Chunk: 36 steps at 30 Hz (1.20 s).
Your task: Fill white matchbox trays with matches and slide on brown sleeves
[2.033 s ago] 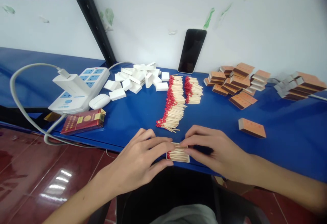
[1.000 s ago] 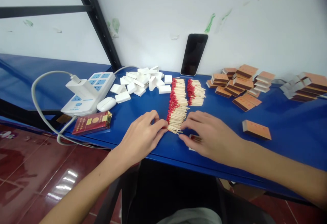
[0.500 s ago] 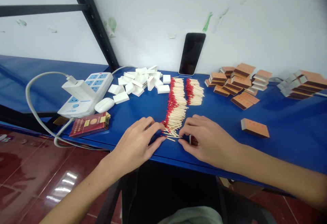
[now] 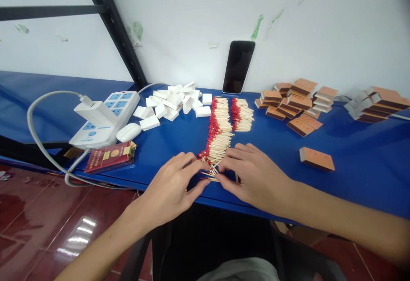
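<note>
At the near edge of the blue table (image 4: 352, 174), both hands meet at the closest end of the long row of matches (image 4: 219, 129). The left hand (image 4: 174, 185) lies palm down, fingers extended and unclenched, its fingertips touching a few loose matches (image 4: 209, 172) that lie askew at the row's end. The right hand (image 4: 253, 175) comes in from the opposite side, fingers likewise stretched, tips against the same loose sticks. No closed grip is visible on the left; whether the right hand holds anything beneath its palm cannot be told.

The row runs away from the person with the red heads to the left. A shorter bundle of matches (image 4: 242, 115) lies just beside it on the right.

Surroundings:
- white inner trays (image 4: 173, 100) in a loose heap, left of the row
- orange matchboxes (image 4: 294, 101) heaped on the right, one single matchbox (image 4: 317, 159) lying apart and nearer
- a phone (image 4: 238, 66) leaning upright against the wall
- a power strip (image 4: 105, 116), a white earbud case (image 4: 128, 132) and a red packet (image 4: 110, 157) at the left end.
</note>
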Available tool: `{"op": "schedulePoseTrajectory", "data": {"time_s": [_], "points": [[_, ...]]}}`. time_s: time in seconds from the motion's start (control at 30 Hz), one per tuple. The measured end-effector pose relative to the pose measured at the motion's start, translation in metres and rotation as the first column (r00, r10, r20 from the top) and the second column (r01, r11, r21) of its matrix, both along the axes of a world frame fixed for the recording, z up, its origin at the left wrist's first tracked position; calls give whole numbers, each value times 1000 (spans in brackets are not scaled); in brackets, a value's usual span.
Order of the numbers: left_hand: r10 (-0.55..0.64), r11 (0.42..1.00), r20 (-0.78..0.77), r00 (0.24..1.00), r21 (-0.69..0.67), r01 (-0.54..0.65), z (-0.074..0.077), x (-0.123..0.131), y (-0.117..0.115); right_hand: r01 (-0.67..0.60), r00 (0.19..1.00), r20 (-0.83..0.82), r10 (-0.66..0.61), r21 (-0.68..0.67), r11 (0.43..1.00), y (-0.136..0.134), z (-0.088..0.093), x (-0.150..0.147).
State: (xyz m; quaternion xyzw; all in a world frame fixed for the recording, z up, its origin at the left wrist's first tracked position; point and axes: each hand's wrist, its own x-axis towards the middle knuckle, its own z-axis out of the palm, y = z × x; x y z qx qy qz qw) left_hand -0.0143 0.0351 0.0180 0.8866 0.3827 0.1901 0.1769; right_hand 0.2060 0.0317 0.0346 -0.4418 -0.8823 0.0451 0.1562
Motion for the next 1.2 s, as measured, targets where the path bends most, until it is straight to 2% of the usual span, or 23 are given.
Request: {"op": "schedulePoseTrajectory", "data": {"time_s": [0.2,0.37,0.53,0.67,0.97,1.2], "points": [[8,999,1,1000,-45,-8,0,2,2,27,997,66,-28,13,1000,11,2,-13],[19,996,13,1000,-91,-17,2,1,3,14,995,101,-5,-87,996,16,8,-11],[10,993,9,1000,-115,-9,4,5,4,-19,997,70,33,-197,980,25,13,-3],[18,995,30,999,-99,-15,3,5,0,-30,999,24,36,-216,976,29,13,2],[22,990,23,999,-140,-19,2,-6,-8,27,996,86,-12,-172,985,18,14,17],[42,996,59,997,-82,-37,2,-2,-8,38,995,94,-16,-237,971,13,13,10]]}}
